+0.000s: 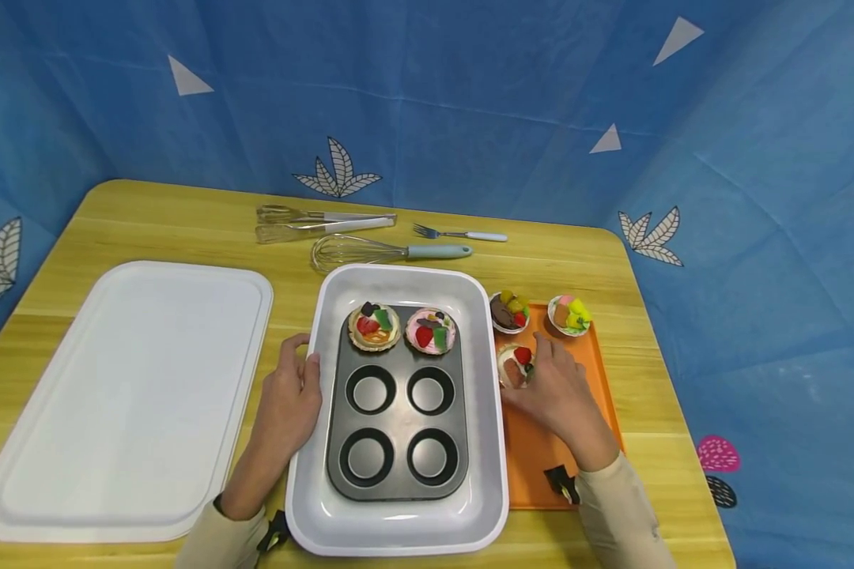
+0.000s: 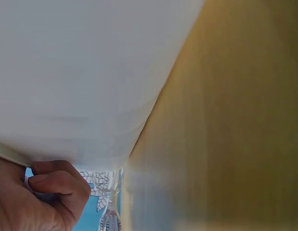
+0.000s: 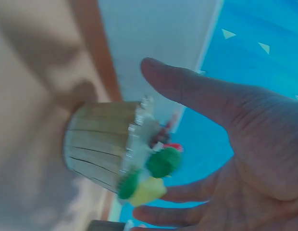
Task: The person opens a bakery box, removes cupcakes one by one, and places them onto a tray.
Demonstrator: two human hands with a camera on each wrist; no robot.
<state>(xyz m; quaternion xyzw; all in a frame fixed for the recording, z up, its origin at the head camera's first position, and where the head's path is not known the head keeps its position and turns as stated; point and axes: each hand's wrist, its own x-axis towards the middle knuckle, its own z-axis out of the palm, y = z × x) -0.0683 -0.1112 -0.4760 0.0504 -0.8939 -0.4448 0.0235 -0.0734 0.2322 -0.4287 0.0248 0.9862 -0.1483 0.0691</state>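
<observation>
My left hand (image 1: 290, 403) holds the left rim of a deep white tray (image 1: 398, 536), thumb at the rim; in the left wrist view its fingers (image 2: 67, 185) curl beside the tray's wall. Inside that tray lies a dark muffin tin (image 1: 400, 407), with a fruit-topped tart (image 1: 374, 326) and a pink-creamed tart (image 1: 430, 330) in its far cups. Over an orange tray (image 1: 534, 474), my right hand (image 1: 562, 387) spreads around a small cupcake (image 1: 515, 366). The right wrist view shows the pleated cupcake (image 3: 103, 144) between thumb and fingers, with gaps visible.
Two more cupcakes, one chocolate (image 1: 508, 311) and one with yellow topping (image 1: 569, 315), stand at the orange tray's far end. A flat white tray (image 1: 135, 395) lies at left. Behind are tongs (image 1: 327, 224), a whisk (image 1: 398, 251) and a fork (image 1: 462, 234).
</observation>
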